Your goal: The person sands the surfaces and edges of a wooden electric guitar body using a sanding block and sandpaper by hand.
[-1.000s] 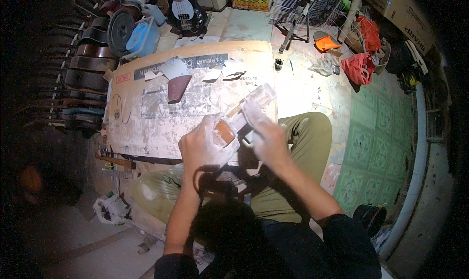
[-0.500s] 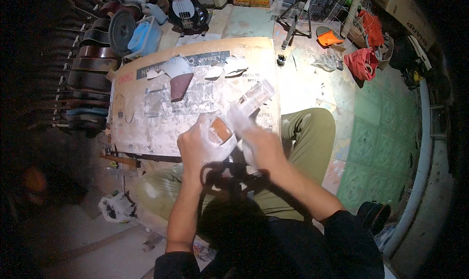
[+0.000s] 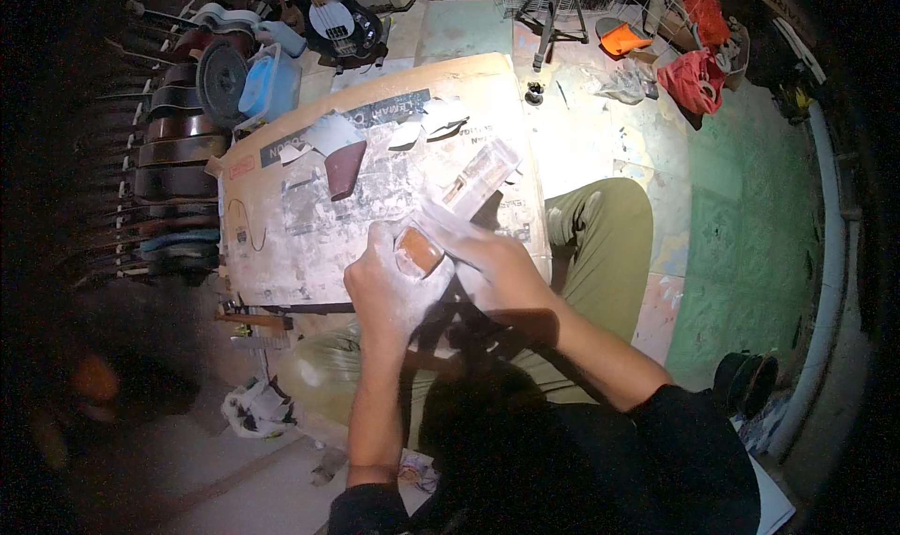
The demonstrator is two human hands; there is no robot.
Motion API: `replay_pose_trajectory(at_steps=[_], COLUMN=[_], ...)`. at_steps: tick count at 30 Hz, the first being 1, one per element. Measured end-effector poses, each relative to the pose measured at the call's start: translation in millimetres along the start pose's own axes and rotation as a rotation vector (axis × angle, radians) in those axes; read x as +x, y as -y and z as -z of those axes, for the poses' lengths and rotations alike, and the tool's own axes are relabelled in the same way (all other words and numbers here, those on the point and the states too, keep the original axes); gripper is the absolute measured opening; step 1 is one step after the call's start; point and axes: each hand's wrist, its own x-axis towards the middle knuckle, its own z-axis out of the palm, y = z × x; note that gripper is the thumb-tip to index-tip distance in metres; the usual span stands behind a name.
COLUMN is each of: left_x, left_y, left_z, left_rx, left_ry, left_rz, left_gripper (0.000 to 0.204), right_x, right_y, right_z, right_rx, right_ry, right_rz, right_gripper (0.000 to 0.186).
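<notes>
My left hand [image 3: 380, 282] is closed around a dust-covered wooden piece [image 3: 478, 179], apparently an instrument neck, with a brown rounded end [image 3: 419, 250] showing among the fingers and a pale slotted part angled up to the right. My right hand [image 3: 492, 272] is closed against the piece's lower-middle; whatever lies under those fingers is hidden. Both hands are whitened with powder and sit over the near edge of a dusty cardboard sheet [image 3: 319, 254]. On that sheet lie torn pale paper scraps [image 3: 333, 127] and a maroon abrasive-looking sheet [image 3: 345, 171].
A row of guitars [image 3: 178, 150] lines the left, beside a blue tub [image 3: 262, 85]. A black bass [image 3: 342, 38], tripod [image 3: 553, 19], orange plastic item [image 3: 623, 38] and red bag [image 3: 684, 85] stand at the back. A pale pipe [image 3: 825, 254] runs along the right.
My right hand has slid down and left along the piece, toward my left hand, which keeps its grip. The whole view has shifted slightly.
</notes>
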Motion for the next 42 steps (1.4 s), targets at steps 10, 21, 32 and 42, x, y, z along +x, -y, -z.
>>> replay_pose_trajectory(at_steps=[10,21,32,42], left_x=[-1,-9,2,5], left_y=[-5,-3,0,-4], left_z=[-1,-6,-2,-2], left_rx=[0.044,-0.002,0.005,0.024], left_ry=[0.029,-0.032,-0.023,-0.041], left_rz=[0.079,0.015,0.047,0.012], left_gripper=[0.065,0.062,0.059,0.059], right_x=[-25,-8,-16,-13], right_y=[-1,5,-1,1], right_z=[-8,2,-6,2], right_rx=[0.825,1.034,1.094,0.823], right_ry=[0.041,0.071,0.106,0.073], right_rz=[-0.044,-0.084,-0.078,-0.011], right_gripper=[0.085,0.090,0.095,0.069])
